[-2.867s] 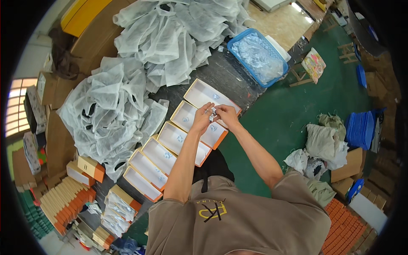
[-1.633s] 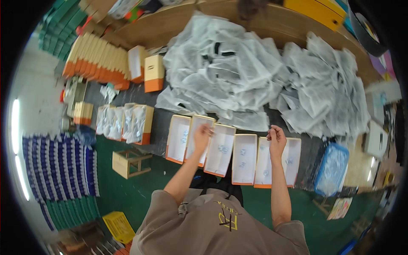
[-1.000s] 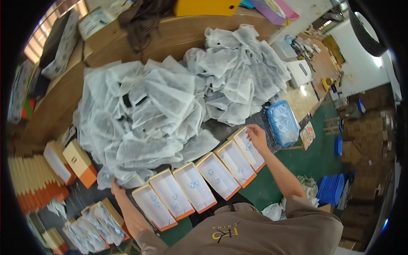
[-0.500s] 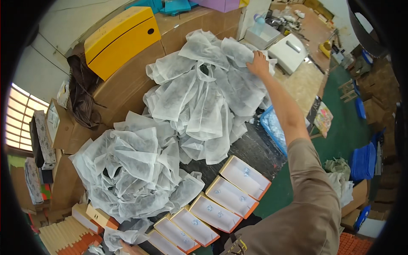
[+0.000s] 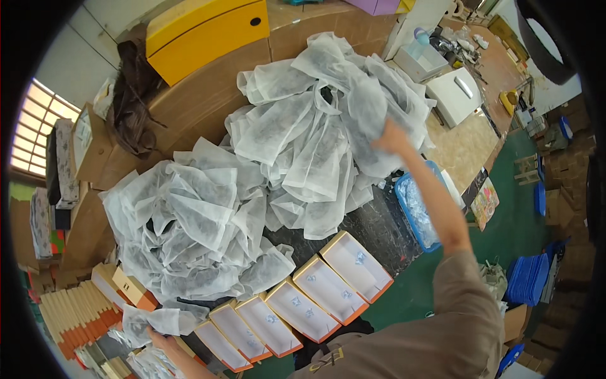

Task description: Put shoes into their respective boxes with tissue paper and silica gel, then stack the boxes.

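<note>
Two large heaps of thin white translucent fabric bags lie on the dark table: a far heap (image 5: 303, 139) and a nearer heap on the left (image 5: 189, 221). My right hand (image 5: 392, 140), smeared by motion, is at the far heap's right side with its fingers closed on a white fabric bag (image 5: 369, 107). Low on the left, my left hand (image 5: 163, 342) grips another white fabric bag (image 5: 161, 321), which partly covers its fingers. Between my arms stands a slanting row of several shallow open boxes (image 5: 295, 308), white inside with orange ends and small clear bluish pieces in them.
A blue tray (image 5: 431, 243) of clear plastic pieces sits near my right forearm. Stacked cream-and-orange box parts (image 5: 76, 312) stand at the lower left. A yellow box (image 5: 208, 38) rests on the cardboard ledge behind the heaps. A white lidded container (image 5: 454, 98) is far right.
My right hand has drawn nearer to me along the far heap, and the bag by it has shifted. My left hand, with its bag, shows more fully. The whole view has shifted slightly.
</note>
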A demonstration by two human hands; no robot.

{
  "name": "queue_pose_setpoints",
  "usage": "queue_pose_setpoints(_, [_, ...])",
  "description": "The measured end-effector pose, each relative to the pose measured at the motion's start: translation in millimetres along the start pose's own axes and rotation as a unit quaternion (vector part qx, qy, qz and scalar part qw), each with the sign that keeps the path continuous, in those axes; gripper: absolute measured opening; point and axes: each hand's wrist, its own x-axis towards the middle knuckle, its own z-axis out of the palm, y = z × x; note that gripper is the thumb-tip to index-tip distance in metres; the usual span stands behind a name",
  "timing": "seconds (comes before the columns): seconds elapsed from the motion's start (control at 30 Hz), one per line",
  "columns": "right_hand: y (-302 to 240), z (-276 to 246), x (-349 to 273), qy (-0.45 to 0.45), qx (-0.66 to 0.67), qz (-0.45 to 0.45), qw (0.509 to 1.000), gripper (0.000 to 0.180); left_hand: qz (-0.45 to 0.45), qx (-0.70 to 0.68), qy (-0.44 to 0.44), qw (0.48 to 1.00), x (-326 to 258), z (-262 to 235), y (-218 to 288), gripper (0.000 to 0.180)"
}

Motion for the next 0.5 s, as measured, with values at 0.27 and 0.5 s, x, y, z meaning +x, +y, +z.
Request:
queue_pose_setpoints(0.27, [-105.3, -64.7, -144.4, -0.227, 0.665, 0.198, 0.683, 0.059, -0.120, -0.138, -0.282, 0.942, -113.5, 17.3, -20.3, 0.045])
queue_pose_setpoints(0.5, [-142.8, -112.0, -259.2, -0.205, 0.949, 0.107, 0.215, 0.103, -0.238, -0.143, -0.316, 0.907, -187.7, 1.8, -54.0, 0.045])
